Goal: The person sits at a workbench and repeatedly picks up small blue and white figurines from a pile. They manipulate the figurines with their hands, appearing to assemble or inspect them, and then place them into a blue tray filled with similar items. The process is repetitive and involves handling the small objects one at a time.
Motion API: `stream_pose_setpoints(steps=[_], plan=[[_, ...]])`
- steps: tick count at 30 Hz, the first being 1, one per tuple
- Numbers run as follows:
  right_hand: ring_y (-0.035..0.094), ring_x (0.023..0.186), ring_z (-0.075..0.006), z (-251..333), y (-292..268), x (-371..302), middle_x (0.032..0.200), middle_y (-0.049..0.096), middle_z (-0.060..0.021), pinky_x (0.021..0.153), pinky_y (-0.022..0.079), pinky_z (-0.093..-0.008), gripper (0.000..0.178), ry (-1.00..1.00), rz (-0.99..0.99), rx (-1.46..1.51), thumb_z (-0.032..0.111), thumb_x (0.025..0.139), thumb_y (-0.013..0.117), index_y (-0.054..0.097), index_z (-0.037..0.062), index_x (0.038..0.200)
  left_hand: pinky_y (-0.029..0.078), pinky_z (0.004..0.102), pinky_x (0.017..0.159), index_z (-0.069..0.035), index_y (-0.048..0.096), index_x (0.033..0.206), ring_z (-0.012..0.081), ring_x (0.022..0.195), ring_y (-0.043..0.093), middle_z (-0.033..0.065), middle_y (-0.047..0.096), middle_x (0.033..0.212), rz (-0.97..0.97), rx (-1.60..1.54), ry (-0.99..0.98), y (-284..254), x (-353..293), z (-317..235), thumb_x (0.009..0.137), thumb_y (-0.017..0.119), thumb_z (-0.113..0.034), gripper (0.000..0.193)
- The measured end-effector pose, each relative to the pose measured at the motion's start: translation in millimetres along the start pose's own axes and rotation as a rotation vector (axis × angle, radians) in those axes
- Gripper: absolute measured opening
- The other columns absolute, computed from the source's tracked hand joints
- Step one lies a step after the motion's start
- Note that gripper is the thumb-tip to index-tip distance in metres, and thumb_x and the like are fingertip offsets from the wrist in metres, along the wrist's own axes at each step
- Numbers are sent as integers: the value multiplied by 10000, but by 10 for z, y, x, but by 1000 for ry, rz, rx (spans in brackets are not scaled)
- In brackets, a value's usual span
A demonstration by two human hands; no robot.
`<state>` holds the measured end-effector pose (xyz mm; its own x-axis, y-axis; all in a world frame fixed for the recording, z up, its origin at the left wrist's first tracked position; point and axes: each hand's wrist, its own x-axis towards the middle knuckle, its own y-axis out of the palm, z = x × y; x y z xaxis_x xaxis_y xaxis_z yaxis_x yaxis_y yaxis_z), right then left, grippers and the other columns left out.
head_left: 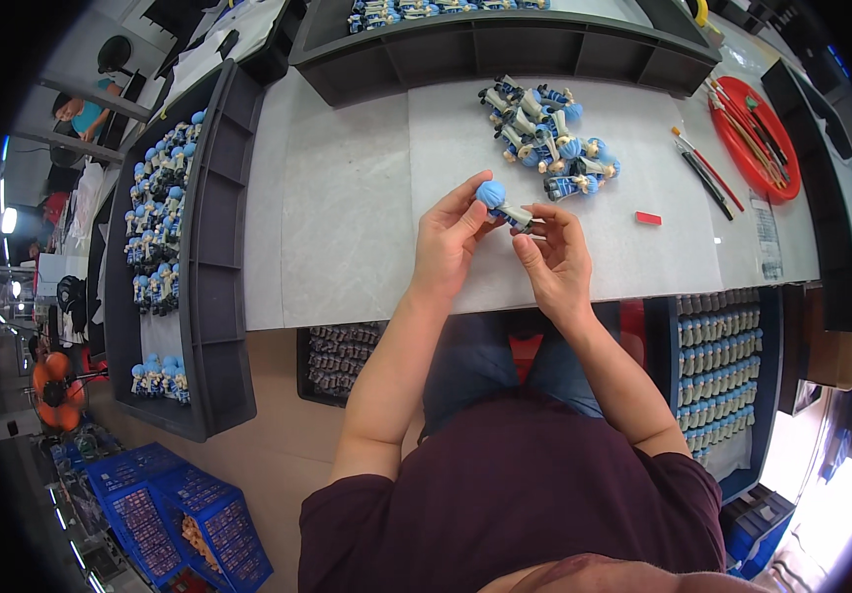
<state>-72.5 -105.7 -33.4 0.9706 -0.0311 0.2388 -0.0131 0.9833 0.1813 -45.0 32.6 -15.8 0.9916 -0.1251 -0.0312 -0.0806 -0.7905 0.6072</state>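
Between my two hands, above the near part of the white-covered table, is a small figurine (515, 213) with a round blue head and a pale body. My left hand (448, 242) pinches it near the head, thumb and forefinger on either side. At its lower end, the fingers of my right hand (556, 259) close around the dark feet. Beyond my hands a loose pile of similar figurines (541, 133) lies on the sheet, heads and feet pointing various ways. A small red block (648, 218) lies to the right of my right hand.
Dark trays of figurines stand at the left (223, 198) and far side (505, 59). A red oval dish (789, 183) holds brushes; several slim tools (707, 183) lie beside it. Below the table edge, a tray (678, 395) holds rows of figurines. Blue crates (149, 484) stand lower left.
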Motion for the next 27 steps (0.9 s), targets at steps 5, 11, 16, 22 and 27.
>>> stream_pose_setpoints(steps=[5, 11, 16, 22, 27], plan=[[520, 931, -149, -3, -3, -12, 1041, 510, -100, 743, 461, -263, 414, 5, -22, 31, 3, 781, 643, 435, -4, 1139, 465, 330, 844, 1, 492, 1199, 167, 955, 555, 96, 592, 1020, 36, -18, -36, 17, 4, -23, 869, 533, -81, 343], [506, 964, -156, -47, -9, -2, 1056, 497, -92, 739, 465, -262, 433, -68, -41, -13, -36, 747, 657, 450, -1, 1126, 478, 329, 832, 14, 512, 1169, 185, 945, 571, 119, 594, 1033, 23, 35, -16, 29, -2, -2, 867, 539, -83, 318], [501, 973, -161, -49, -21, -3, 1071, 482, -90, 738, 468, -260, 453, -84, -39, -44, -62, 727, 657, 453, 2, 1126, 475, 326, 845, 18, 518, 1158, 180, 942, 573, 115, 596, 1027, 33, 36, -10, -12, 13, 19, 867, 530, -72, 304], [504, 988, -167, -39, -17, -1, 1075, 482, -94, 742, 475, -263, 464, -86, -38, -47, -71, 718, 658, 451, 0, 1128, 467, 327, 862, 14, 517, 1162, 176, 950, 569, 110, 593, 1038, 43, 28, -1, -25, 16, 29, 868, 515, -56, 302], [513, 987, -171, -31, -6, 0, 1076, 486, -99, 742, 479, -264, 466, -103, -38, -42, -67, 716, 664, 452, -8, 1127, 462, 331, 869, 10, 513, 1167, 177, 963, 564, 108, 588, 1048, 46, 21, -1, -19, 9, 20, 865, 517, -51, 308]])
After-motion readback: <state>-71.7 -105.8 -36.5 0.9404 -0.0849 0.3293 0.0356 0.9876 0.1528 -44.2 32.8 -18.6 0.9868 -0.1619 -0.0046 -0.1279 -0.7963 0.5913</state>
